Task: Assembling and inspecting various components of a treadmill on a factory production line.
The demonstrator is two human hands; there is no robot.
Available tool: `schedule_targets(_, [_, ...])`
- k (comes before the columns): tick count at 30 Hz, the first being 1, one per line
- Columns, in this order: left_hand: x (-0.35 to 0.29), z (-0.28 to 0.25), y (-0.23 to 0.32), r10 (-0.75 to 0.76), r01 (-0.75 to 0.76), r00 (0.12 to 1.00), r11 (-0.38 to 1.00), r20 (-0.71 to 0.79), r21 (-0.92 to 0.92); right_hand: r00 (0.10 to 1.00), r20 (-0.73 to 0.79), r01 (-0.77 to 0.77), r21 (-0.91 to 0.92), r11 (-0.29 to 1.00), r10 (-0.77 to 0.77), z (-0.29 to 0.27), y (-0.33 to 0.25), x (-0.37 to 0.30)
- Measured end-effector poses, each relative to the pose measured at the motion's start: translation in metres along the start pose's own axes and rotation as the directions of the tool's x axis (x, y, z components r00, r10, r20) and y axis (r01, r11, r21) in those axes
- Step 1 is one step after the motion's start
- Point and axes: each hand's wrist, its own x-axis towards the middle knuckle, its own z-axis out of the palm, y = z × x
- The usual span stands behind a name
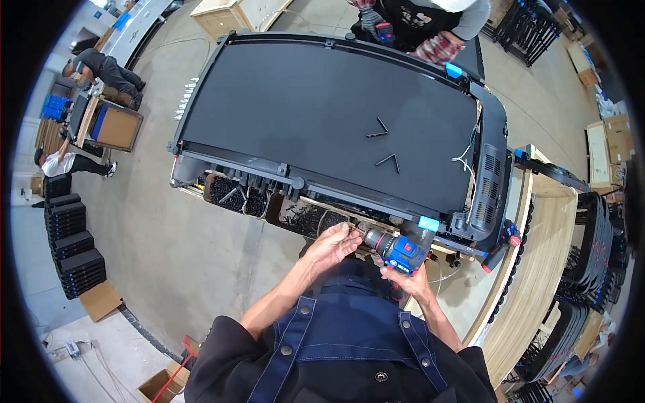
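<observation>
A blue and black cordless drill (400, 252) with a red ring is gripped in my right hand (411, 277), its chuck pointing left. My left hand (332, 246) is palm up, thumb and fingers closed at the tip of the drill's bit; whatever small piece they pinch is too small to make out. Both hands are at the near edge of a large treadmill deck (302, 114) with a black belt. Two black L-shaped keys (377, 129) lie on the belt. Just left of my left hand, bins (274, 209) under the near rail hold many dark bolts.
Another person (430, 27) stands at the deck's far side with a power tool. A second power tool (502, 250) hangs at the near right corner. Wooden racking (537, 262) stands at right, stacked black parts (72, 235) at left. Two people are farther off at left.
</observation>
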Motion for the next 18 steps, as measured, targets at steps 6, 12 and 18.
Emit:
schedule_targets(6, [-0.003,0.016,0.010,0.023,-0.020,0.999,0.997,0.036,-0.078,0.999,0.031,0.018,0.006,1.000,-0.018,-0.005,-0.006,0.002])
schedule_targets(12, [-0.004,0.033,0.027,0.008,-0.010,0.999,0.999,0.049,0.044,0.998,0.047,0.042,-0.016,0.999,-0.041,-0.006,-0.026,0.002])
schedule_targets(18, [0.001,0.069,0.037,0.297,-0.174,0.953,0.711,-0.067,0.681,0.936,0.078,0.341,-0.438,0.831,-0.343,-0.018,-0.029,0.003])
